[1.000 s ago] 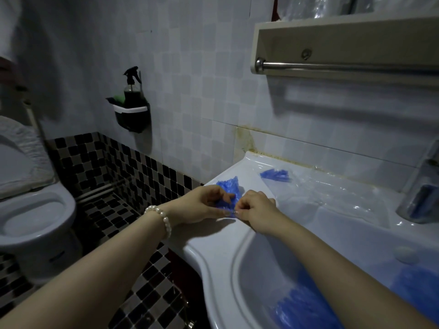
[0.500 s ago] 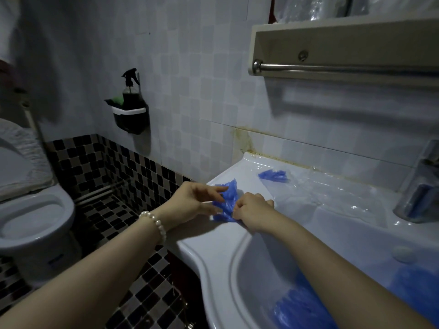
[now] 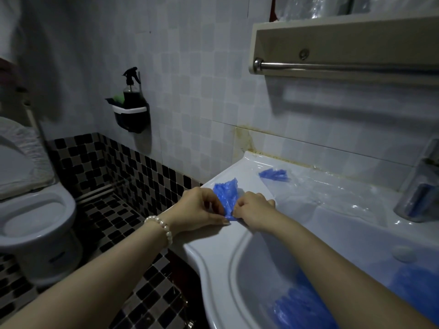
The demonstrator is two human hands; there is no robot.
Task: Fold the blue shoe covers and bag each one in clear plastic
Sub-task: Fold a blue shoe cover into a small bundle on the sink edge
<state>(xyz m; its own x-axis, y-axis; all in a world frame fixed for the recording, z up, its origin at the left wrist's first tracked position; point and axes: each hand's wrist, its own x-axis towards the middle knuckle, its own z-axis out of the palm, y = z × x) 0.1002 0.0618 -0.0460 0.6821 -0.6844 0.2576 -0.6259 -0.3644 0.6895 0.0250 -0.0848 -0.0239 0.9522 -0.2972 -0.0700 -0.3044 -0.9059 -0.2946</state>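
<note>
White sink (image 3: 213, 243): ceramic basin w/ a wide flat rim, fills the lower right; everything task-related sits on or in it.
Toilet (image 3: 31, 222): white, far left on the black-and-white check floor, lid up w/ a fuzzy cover.
Towel rail (image 3: 332, 67): metal bar under a cream shelf, top right on the tiled wall.
Loose covers (image 3: 306, 307): heap of blue shoe covers down in the bowl, partly behind the right forearm; more blue at the right edge, too blurred to tell what exactly.
Clear plastic (image 3: 332, 193): sheet or bags lying flat along the back rim, glare on it.
Wall caddy (image 3: 130, 115): dark holder on the tiles w/ a spray bottle (image 3: 130, 91) standing in it.
Cup (image 3: 418, 195): clear tumbler at the far right rim, sth blue inside.
Left hand (image 3: 197, 210): on the rim's left corner, thumb and fingers pinching the near end of the shoe cover (image 3: 226, 193); pearl bracelet (image 3: 161, 227) on the wrist.
Right hand (image 3: 253, 210): just beside the left, fingers curled, pinching the same cover from the other side.
Shoe cover: crumpled blue, resting on the rim betw. both hands, far end sticking up.
Bagged cover (image 3: 273, 174): small folded blue one further back on the rim, at the plastic's left end; looks inside it, can't say for sure.
</note>
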